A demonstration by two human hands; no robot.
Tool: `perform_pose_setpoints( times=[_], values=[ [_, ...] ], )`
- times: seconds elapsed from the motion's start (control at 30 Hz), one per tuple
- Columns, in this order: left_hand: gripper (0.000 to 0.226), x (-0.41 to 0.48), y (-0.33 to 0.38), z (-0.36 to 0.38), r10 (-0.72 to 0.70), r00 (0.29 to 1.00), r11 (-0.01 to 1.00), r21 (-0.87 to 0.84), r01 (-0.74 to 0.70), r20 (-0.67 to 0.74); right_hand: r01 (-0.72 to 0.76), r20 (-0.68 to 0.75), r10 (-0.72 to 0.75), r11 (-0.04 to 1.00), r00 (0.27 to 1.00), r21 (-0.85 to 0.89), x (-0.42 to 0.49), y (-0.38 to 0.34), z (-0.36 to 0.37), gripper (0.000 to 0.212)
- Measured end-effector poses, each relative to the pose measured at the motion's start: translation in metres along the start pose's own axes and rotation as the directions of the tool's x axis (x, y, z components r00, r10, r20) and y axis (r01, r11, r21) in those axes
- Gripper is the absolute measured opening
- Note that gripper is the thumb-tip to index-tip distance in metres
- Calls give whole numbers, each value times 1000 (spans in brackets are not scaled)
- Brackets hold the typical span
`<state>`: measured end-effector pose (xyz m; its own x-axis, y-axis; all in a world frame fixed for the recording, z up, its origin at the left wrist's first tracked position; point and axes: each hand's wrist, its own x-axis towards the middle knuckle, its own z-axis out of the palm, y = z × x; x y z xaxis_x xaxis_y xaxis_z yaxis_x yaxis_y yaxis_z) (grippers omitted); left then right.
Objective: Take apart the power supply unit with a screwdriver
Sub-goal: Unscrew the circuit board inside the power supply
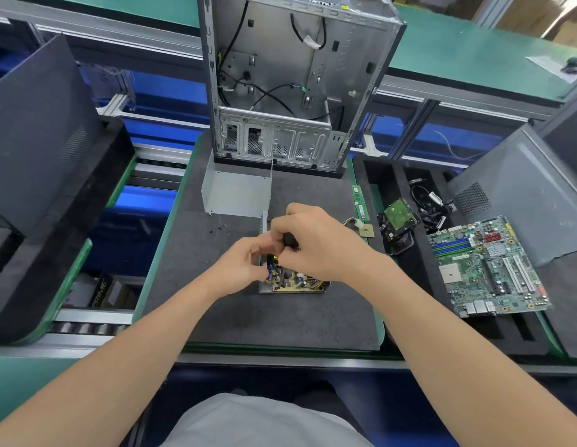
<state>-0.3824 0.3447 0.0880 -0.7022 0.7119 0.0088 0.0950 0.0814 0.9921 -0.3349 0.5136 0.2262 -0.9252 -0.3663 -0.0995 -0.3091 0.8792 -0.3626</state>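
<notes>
The opened power supply unit (297,282) lies on the dark mat, its circuit board with capacitors and coils exposed in a metal tray. My right hand (316,243) grips the black handle of a screwdriver (288,239) held upright over the board. My left hand (245,266) reaches in from the left, its fingers curled at the shaft and the unit's left edge; what they pinch is hidden. The unit's removed metal cover (237,196) lies behind, with small loose screws (223,225) on the mat nearby.
An empty computer case (300,82) stands upright at the back of the mat (248,317). To the right lie RAM sticks (359,201), a CPU (366,231), a hard drive (399,216), cables and a motherboard (487,266). Dark case panels flank both sides.
</notes>
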Motion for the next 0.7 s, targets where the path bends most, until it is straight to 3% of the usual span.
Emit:
perform_pose_setpoints(
  times=[0.33,0.7],
  values=[
    [43,-1,0,3,-23,998,997,65,27,-65,-7,0,7,1000,1000,-1,-5,-1,7,11],
    [53,-2,2,3,-23,998,999,29,24,-62,-7,-14,7,1000,1000,-4,-6,-1,7,12]
  ],
)
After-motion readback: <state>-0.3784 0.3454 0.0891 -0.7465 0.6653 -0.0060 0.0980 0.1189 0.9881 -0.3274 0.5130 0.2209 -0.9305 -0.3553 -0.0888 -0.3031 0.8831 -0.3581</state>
